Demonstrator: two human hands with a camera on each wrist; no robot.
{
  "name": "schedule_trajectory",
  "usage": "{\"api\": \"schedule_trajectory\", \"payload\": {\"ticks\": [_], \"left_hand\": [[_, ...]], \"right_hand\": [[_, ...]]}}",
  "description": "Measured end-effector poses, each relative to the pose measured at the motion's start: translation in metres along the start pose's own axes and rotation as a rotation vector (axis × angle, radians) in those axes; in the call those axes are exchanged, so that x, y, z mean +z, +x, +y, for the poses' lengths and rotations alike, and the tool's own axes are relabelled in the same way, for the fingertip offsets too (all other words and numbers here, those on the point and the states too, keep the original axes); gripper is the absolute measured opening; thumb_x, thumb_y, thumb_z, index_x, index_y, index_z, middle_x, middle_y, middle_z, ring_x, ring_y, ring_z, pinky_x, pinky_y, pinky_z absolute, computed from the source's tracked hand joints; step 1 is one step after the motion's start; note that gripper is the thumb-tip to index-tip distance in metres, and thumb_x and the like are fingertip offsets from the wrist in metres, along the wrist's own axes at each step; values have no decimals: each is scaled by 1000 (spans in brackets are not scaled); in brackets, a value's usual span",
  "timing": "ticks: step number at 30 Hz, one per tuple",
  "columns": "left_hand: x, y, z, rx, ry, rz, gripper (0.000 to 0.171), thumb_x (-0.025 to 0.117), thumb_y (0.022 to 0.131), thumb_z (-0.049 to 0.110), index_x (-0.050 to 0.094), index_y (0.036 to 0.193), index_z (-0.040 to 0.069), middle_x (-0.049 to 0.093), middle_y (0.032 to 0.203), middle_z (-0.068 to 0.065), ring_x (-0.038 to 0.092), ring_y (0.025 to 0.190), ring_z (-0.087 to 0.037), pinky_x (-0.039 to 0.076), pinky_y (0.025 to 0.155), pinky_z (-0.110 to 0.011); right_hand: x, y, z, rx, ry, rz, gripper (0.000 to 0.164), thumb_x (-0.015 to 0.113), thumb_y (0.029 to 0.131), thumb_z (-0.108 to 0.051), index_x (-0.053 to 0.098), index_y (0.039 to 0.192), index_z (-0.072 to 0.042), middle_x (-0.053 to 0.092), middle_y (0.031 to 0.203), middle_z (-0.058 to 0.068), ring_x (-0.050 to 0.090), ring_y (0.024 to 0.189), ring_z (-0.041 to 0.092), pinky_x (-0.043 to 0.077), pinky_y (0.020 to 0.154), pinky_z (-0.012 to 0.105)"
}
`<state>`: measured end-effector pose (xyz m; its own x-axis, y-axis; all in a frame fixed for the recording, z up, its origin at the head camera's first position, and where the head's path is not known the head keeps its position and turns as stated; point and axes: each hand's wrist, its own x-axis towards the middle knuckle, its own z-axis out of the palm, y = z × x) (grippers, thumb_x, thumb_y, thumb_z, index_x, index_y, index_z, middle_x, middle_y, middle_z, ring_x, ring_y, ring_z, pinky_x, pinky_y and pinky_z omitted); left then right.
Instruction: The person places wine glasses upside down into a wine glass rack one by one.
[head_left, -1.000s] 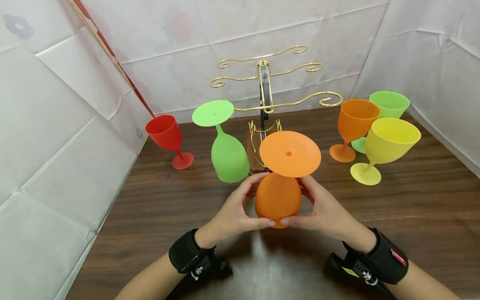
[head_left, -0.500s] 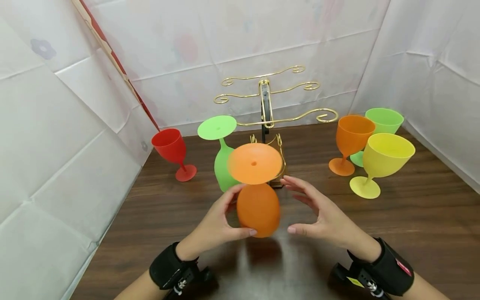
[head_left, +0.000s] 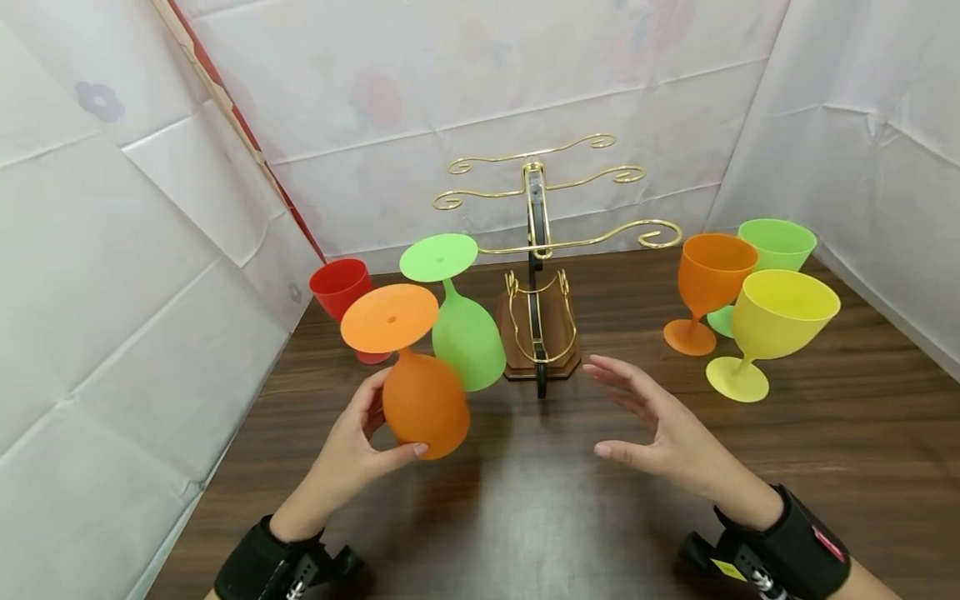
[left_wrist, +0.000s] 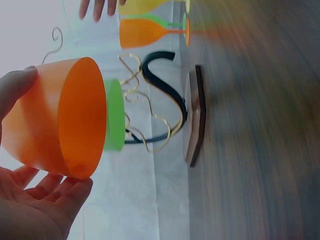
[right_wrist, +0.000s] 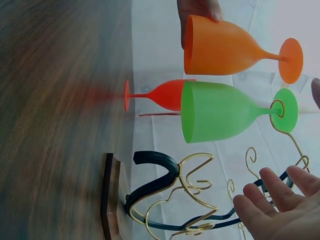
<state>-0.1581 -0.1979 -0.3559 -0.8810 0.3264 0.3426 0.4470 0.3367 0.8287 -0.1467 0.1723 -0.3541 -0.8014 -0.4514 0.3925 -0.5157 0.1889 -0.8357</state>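
Observation:
My left hand (head_left: pixel 367 446) grips an orange plastic goblet (head_left: pixel 425 404) by its bowl, thumb on the near side. The goblet is upside down and slightly tilted, foot uppermost, above the table; its mouth shows in the left wrist view. Just behind it, a light green goblet (head_left: pixel 468 342) hangs inverted from the left front hook of a gold wire rack (head_left: pixel 581 243). In the right wrist view, the hook curls round that goblet's stem (right_wrist: pixel 267 111). Right of the rack, my right hand (head_left: pixel 652 425) is held in the air, fingers extended and thumb apart, touching nothing.
A red goblet (head_left: pixel 341 287) stands at the back left, partly hidden by the held one. Upright at the right are another orange goblet (head_left: pixel 712 275), a yellow one (head_left: pixel 780 312) and a green one (head_left: pixel 776 237). The rack has a wooden base (head_left: pixel 561 329). White sheeting (head_left: pixel 525 75) encloses the table.
Both hands held the orange goblet at first. My right hand has let go and moved slightly right, while my left hand has carried the goblet left, in front of the red one.

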Motion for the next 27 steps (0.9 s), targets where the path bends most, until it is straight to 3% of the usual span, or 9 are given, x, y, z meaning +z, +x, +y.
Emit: {"api": "schedule_trajectory", "payload": {"ticks": [6,11,15,22,27], "left_hand": [[-15,1,-12,-29,50,64,79,77,73,-3,36,139,10,50,125,-4,53,108,-9,47,89,-17],[-24,12,-21,-75,90,103,76,76,77,2,34,141,10,47,129,-5,51,110,-9,44,90,-14],[-28,30,-25,-120,116,132,76,75,80,12,31,143,12,45,133,-5,49,114,-14,43,93,-15],[-32,66,-27,-192,93,149,79,75,82,25,26,144,13,44,134,-7,48,118,-24,43,99,-39],[-32,86,-32,-210,72,133,82,74,82,29,24,144,12,44,134,-9,47,119,-25,44,99,-43]], "right_hand": [[-2,-3,2,15,15,-3,81,73,79,1,29,146,-12,41,143,8,38,131,4,33,105,17],[-1,-3,3,29,20,-6,79,72,80,1,29,146,-11,40,143,15,38,131,7,31,105,15],[0,-3,5,25,9,-2,78,72,80,0,30,145,-12,41,142,14,38,131,6,32,105,15],[1,-4,6,-5,-4,5,75,70,81,0,32,145,-12,43,140,16,40,129,4,32,104,14],[3,-5,6,-7,-13,15,74,70,82,0,33,144,-15,45,139,14,40,128,3,33,103,14]]}}
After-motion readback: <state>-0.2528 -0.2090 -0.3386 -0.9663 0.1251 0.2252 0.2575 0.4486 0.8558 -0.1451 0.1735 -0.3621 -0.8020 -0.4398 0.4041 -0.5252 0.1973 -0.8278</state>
